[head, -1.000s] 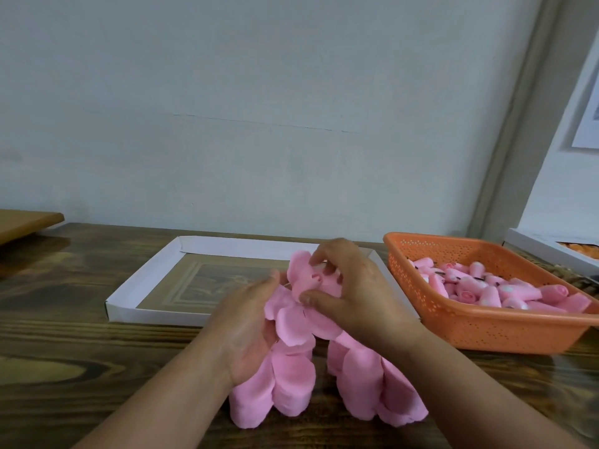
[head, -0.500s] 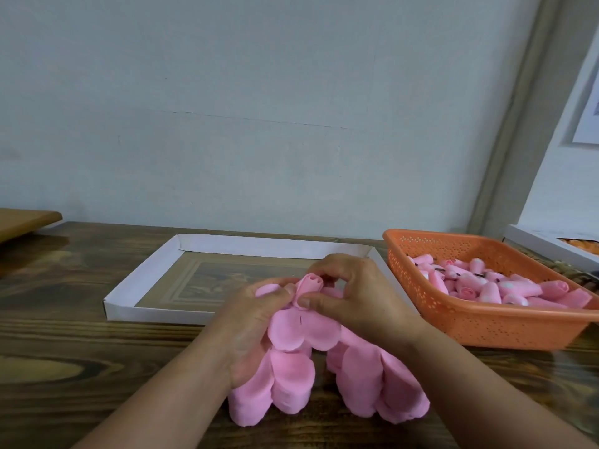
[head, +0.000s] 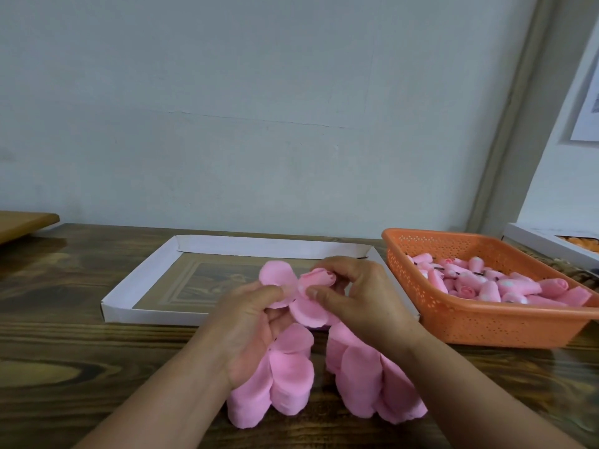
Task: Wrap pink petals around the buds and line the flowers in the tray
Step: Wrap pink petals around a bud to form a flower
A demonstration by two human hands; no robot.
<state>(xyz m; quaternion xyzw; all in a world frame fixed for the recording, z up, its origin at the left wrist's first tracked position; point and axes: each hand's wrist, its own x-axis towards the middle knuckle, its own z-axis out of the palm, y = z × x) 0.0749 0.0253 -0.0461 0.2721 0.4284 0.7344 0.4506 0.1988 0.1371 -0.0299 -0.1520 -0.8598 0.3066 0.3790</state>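
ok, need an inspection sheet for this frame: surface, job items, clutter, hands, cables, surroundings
Surface: dark wooden table, bare wood showing left of the hands.
Job's things: white tray with no flowers visible in it; bud held above loose petals; stacks of pink petals on the table under the hands; orange basket with rolled pink buds, right of the tray.
Clutter: second white tray at far right, orange contents partly seen; wooden board at far left.
Hands: left hand pinches a petal; right hand pinches the bud.
Cables: nothing seen.
Surroundings: plain pale wall; framed picture edge upper right.
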